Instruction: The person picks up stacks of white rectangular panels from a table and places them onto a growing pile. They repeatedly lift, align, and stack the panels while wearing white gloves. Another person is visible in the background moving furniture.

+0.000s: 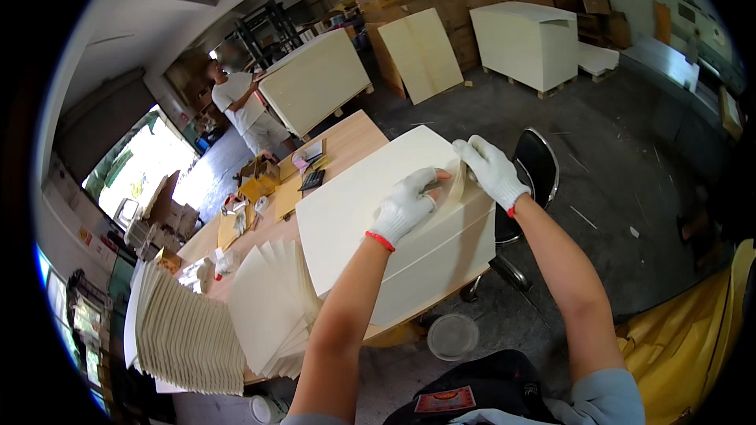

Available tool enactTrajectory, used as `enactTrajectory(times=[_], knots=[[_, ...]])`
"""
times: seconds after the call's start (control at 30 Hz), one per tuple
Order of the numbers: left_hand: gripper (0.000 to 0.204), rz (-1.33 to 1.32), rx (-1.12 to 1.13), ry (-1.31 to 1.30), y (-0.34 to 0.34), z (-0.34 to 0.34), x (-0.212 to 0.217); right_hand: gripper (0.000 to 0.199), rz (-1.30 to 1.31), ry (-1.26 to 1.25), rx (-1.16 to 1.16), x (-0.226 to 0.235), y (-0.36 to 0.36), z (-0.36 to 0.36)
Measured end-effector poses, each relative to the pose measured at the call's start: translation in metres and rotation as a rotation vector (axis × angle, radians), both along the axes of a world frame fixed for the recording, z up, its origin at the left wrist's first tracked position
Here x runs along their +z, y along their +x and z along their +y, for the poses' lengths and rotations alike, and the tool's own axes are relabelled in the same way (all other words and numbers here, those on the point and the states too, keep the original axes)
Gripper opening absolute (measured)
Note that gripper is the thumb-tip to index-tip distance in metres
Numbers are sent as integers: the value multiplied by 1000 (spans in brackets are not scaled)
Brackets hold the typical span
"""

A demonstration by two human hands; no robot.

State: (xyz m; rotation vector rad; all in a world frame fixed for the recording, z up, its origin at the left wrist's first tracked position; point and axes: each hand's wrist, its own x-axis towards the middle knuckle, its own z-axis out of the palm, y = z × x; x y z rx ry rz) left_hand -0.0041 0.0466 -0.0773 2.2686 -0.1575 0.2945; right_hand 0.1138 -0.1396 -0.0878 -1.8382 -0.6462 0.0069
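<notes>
Cardboard box [258, 183], contents unclear, beyond white sheets [358, 212]

Daylight comes to you from the doorway [142, 164] on your left, blown out to white, while the floor [614, 275] on your right sits in dim grey and glare whitens a pale panel [665, 63] at the far right. A soft shadow dulls the near side of the white stack [429, 271] below your right hand [490, 167]. Your view bends straight edges toward a black rim, blue-fringed at left, and the distant background looks soft.
</notes>
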Motion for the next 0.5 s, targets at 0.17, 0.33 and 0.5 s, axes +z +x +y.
enactTrajectory(times=[0.17,0.33,0.5], knots=[[42,-18,-19,-4,-6,-2,14,54,-79,135,-86,-9,-11,-1],[48,-51,9,98,0,2,3,51,-98,180,-91,-16,-12,1],[47,2,22,66,-2,-1,7,50,-124,207,-115,-22,-10,2]])
